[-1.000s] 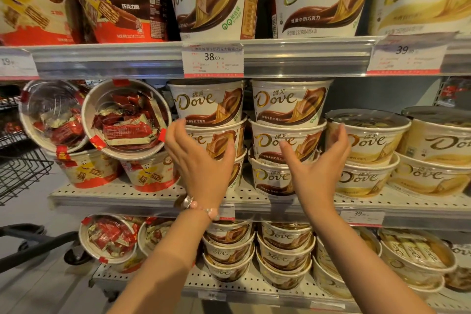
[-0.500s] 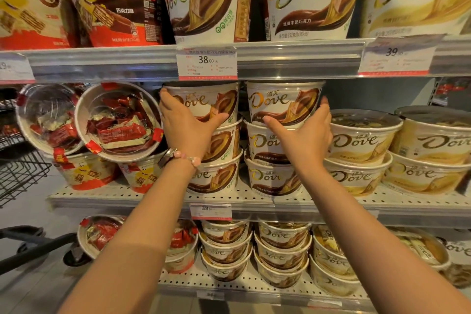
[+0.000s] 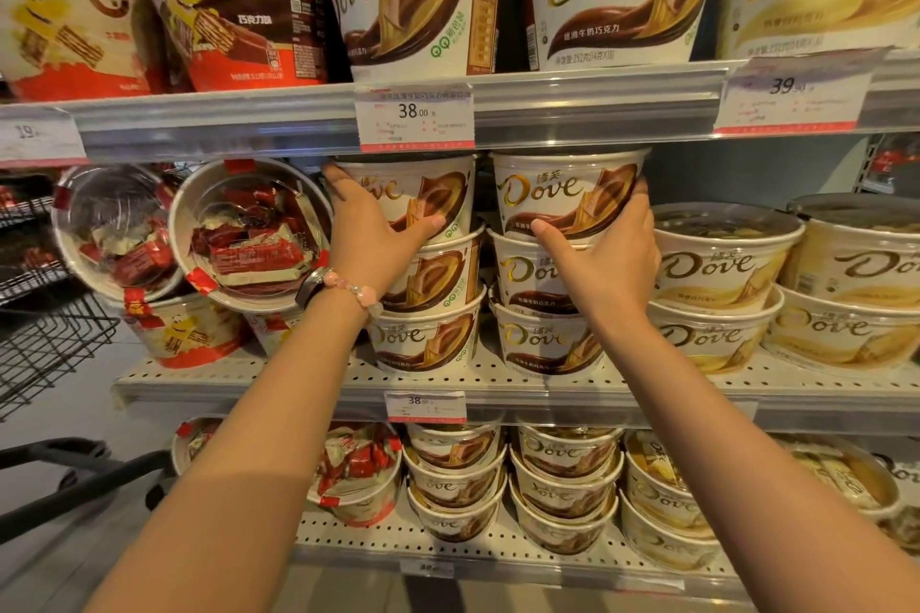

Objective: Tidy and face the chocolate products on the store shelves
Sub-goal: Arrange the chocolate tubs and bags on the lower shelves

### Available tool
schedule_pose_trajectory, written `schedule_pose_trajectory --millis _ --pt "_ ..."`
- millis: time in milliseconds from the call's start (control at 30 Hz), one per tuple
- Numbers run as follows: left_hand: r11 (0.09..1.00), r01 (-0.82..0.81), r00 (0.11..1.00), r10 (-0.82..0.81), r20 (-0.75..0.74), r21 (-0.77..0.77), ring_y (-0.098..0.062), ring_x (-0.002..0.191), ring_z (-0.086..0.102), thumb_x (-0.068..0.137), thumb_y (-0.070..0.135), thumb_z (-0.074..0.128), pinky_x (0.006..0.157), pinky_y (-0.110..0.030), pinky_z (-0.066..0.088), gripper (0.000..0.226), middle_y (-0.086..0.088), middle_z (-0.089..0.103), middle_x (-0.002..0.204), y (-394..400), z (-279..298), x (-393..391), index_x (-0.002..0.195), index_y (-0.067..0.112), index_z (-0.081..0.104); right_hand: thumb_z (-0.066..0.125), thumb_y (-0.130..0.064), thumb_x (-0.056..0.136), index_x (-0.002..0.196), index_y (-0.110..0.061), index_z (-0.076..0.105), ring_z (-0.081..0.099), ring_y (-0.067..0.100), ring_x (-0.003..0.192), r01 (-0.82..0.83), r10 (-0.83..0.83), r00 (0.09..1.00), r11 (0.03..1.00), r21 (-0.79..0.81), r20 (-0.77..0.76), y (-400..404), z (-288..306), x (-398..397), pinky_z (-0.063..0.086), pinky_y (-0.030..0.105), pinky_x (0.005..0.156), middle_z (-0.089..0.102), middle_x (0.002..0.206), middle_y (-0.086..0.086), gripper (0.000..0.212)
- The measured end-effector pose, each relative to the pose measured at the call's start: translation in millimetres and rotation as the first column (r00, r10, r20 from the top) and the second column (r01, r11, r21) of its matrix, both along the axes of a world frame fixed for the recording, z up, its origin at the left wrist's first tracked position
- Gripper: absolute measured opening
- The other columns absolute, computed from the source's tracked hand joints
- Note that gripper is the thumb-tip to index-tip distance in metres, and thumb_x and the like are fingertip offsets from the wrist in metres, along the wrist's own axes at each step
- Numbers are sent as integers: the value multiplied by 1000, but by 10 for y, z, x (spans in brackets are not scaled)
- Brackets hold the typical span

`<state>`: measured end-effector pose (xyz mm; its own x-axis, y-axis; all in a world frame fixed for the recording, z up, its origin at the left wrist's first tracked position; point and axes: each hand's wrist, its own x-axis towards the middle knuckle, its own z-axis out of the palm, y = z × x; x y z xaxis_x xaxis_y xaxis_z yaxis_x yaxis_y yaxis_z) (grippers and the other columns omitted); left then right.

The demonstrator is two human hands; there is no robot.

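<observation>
The fixture is a metal store gondola with perforated white decks and grey front rails carrying price tickets. On the middle shelf (image 3: 298, 376) two stacks of brown-and-white Dove chocolate tubs stand side by side at centre, each three high, logos facing outward. The left hand (image 3: 371, 239) grips the top tub of the left stack (image 3: 423, 192), fingers wrapped round its left side and the thumb laid across the front near its lower edge; a pink bead bracelet (image 3: 351, 289) and a dark watch sit at that wrist. The right hand (image 3: 610, 259) grips the top tub of the right stack (image 3: 562, 194), fingers curled round its right side and the thumb pressed on the front at the base. Both top tubs sit directly under the rail of the upper shelf (image 3: 597, 107), where a ticket (image 3: 414, 117) reads 38.00. To the right on the middle shelf, pale yellow Dove tubs (image 3: 722, 264) stand two high, just beside the right stack. To the left, two red-and-white wafer tubs lie tipped on their sides (image 3: 244, 234), clear lids facing out and showing wrapped pieces inside, resting on upright tubs of the same line. The upper shelf holds larger tubs of the same ranges. The lower shelf (image 3: 348, 538) carries further Dove stacks and red wafer tubs. At far left a black wire trolley basket (image 3: 45, 348) stands on a grey floor.
</observation>
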<state>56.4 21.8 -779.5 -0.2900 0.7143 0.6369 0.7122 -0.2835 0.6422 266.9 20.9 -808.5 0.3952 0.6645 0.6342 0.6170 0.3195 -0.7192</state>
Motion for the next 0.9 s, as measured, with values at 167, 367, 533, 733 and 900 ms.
schedule_pose_trajectory --millis 167,367,533,733,900 --pt "994 -59 998 57 29 96 -28 139 24 68 44 77 114 -35 25 120 -18 20 151 -101 -149 95 146 -1 -2 69 -56 75 150 -10 14 20 24 143 -36 35 999 998 43 15 -76 -108 -29 22 44 117 23 154 9 103" --pt "979 -151 986 160 -56 137 -27 143 6 56 53 81 114 -32 8 131 -15 7 155 -147 -506 271 147 6 1 78 -48 69 151 -15 8 1 23 146 -59 55 996 997 51 68 -148 -333 -132 8 34 115 3 158 11 113" --pt "978 -122 985 140 -96 170 -24 144 3 59 44 83 113 -23 2 126 -14 4 156 -74 -590 208 147 5 3 77 -46 71 151 -13 10 7 24 145 -45 36 993 996 75 111 -97 -369 -90 9 31 114 13 156 12 109" --pt "979 -91 985 116 -129 183 -23 144 1 64 45 80 112 -19 -2 122 -13 1 156 -72 -632 159 148 4 1 76 -46 73 150 -13 12 12 24 144 -46 33 993 993 113 116 -89 -414 -88 13 29 110 17 154 12 106" --pt "983 -77 988 97 -116 168 -24 144 0 64 42 81 114 -23 0 123 -14 -1 156 -89 -623 171 147 4 0 75 -47 74 151 -14 10 9 23 145 -43 29 992 993 109 126 -95 -420 -82 10 27 109 15 156 11 105"
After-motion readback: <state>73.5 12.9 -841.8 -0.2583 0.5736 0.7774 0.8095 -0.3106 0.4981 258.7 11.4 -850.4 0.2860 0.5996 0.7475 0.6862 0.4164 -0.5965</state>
